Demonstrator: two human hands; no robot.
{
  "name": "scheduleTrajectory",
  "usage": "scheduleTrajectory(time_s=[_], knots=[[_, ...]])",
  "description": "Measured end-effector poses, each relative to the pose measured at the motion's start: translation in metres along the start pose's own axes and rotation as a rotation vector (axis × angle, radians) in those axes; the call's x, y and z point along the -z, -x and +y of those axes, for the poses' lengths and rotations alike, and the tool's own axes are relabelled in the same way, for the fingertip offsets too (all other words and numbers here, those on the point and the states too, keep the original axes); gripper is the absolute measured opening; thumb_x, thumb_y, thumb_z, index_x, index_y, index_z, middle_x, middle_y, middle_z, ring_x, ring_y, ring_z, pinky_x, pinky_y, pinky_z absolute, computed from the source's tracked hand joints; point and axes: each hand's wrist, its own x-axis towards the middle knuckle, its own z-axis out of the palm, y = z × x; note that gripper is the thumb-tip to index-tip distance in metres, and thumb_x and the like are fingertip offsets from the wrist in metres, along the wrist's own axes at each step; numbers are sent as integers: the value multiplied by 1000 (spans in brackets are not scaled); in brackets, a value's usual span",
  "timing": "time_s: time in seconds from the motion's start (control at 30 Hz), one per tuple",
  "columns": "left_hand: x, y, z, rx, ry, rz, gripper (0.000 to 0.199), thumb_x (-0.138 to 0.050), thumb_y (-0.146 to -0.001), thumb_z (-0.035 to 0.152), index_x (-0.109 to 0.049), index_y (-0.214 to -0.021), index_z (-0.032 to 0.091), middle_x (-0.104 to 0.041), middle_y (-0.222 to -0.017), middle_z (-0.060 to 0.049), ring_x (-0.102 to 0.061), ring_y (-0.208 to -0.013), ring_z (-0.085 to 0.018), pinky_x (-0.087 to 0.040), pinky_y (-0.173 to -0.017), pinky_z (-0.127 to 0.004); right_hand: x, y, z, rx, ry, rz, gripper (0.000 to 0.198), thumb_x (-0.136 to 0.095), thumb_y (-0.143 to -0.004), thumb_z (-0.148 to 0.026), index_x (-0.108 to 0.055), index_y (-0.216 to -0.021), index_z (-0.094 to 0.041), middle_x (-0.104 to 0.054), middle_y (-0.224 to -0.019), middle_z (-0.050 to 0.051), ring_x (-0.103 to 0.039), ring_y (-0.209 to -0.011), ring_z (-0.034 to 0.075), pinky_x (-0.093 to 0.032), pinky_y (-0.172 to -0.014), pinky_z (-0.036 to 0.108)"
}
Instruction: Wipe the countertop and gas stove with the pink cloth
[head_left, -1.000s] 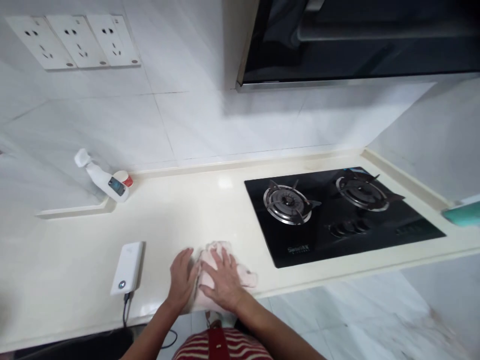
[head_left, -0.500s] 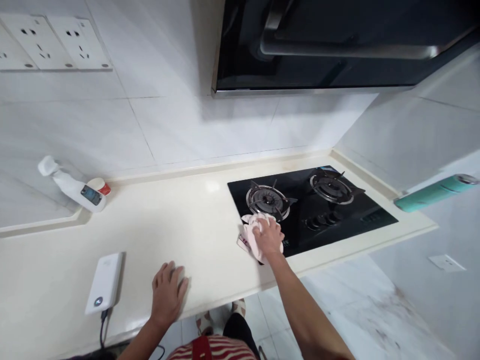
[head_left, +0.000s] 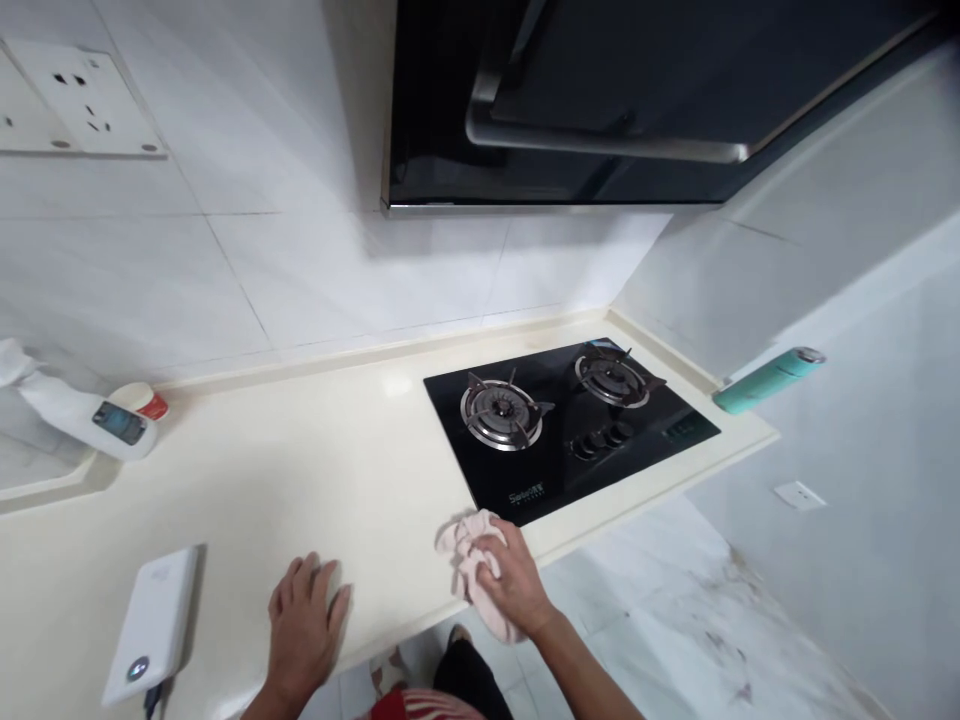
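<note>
A crumpled pale pink cloth (head_left: 466,545) is gripped in my right hand (head_left: 514,582) at the front edge of the counter, just off the near left corner of the cooktop. Part of the cloth hangs over the edge. The black glass gas cooktop (head_left: 551,470) has two round burners with pan supports and dark knobs near its front. My left hand (head_left: 304,622) rests palm down on the cream countertop (head_left: 352,470), fingers stretched out and nothing in it. To its left lies a white power bank (head_left: 154,620) with a cable plugged in.
At the back left stand a white spray bottle (head_left: 82,410) and a paper cup (head_left: 140,400) with a red patch. A green cylindrical can (head_left: 769,380) is at the counter's right end. The dark range hood (head_left: 570,180) overhangs the cooktop.
My right hand has drawn the cloth off the cooktop's front left corner towards me, to the counter's front edge. The view has swung right. My left hand stays on the counter.
</note>
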Motion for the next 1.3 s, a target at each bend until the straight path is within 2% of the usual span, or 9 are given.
scheduleTrajectory(time_s=[0.13,0.23,0.33,0.53,0.73,0.87,0.97,1.1,1.3], knots=[[-2,1,-1,14,-25,-5,40,-46,-95,44,-67,-120,20,-57,-135,-17,-45,-132,-37,-39,-103,-54,55,-45,68,-306,85,164,43,-43,-89,-40,-61,-123,-20,-48,-136,14,-42,-132,28,-38,-110,45],[-2,1,-1,4,-36,-19,41,-46,-95,45,-67,-121,20,-56,-136,-17,-44,-133,-37,-40,-103,-53,82,-95,109,-638,255,53,63,-39,-90,-50,-47,-145,-22,-37,-152,15,-33,-140,33,-32,-111,53],[2,1,1,-2,-41,-36,43,-45,-96,46,-66,-123,18,-55,-138,-19,-43,-134,-38,-40,-103,-54,80,-125,121,-744,338,-72,72,-43,-87,-68,-43,-149,-32,-22,-162,11,-24,-144,43,-27,-107,66],[10,-4,9,37,-35,-80,43,-47,-95,47,-64,-123,19,-54,-137,-18,-42,-134,-37,-38,-104,-54,24,-80,52,-466,469,-56,55,-50,-92,-59,-60,-135,-27,-37,-151,16,-34,-133,40,-33,-101,59],[9,-3,10,70,-29,-78,42,-47,-96,48,-62,-123,21,-54,-139,-17,-42,-135,-35,-37,-106,-52,-38,-13,-75,158,81,-531,49,-63,-84,-62,-63,-128,-39,-43,-148,5,-30,-135,40,-28,-106,61],[8,-1,8,64,-20,-51,41,-43,-97,45,-62,-122,20,-57,-136,-17,-46,-133,-34,-39,-105,-51,-37,3,-90,533,-34,-718,53,-64,-84,-66,-59,-130,-41,-48,-144,1,-38,-128,34,-29,-108,58],[7,-1,7,70,-7,-41,41,-44,-96,46,-63,-121,20,-57,-136,-16,-46,-134,-34,-39,-105,-50,-9,11,-33,332,54,-555,45,-67,-83,-60,-65,-123,-38,-51,-140,2,-40,-126,32,-32,-106,53],[6,-2,8,75,-3,-45,42,-44,-96,47,-63,-122,20,-56,-137,-17,-45,-134,-35,-38,-106,-52,58,21,93,61,228,-214,33,-62,-84,-46,-71,-110,-28,-55,-130,8,-45,-119,31,-36,-102,49],[6,-3,9,91,-11,-59,43,-43,-95,48,-63,-122,20,-56,-138,-17,-44,-134,-36,-38,-104,-53,205,4,244,-801,488,49,65,-44,-87,-57,-62,-131,-13,-53,-128,27,-54,-113,43,-44,-88,57]])
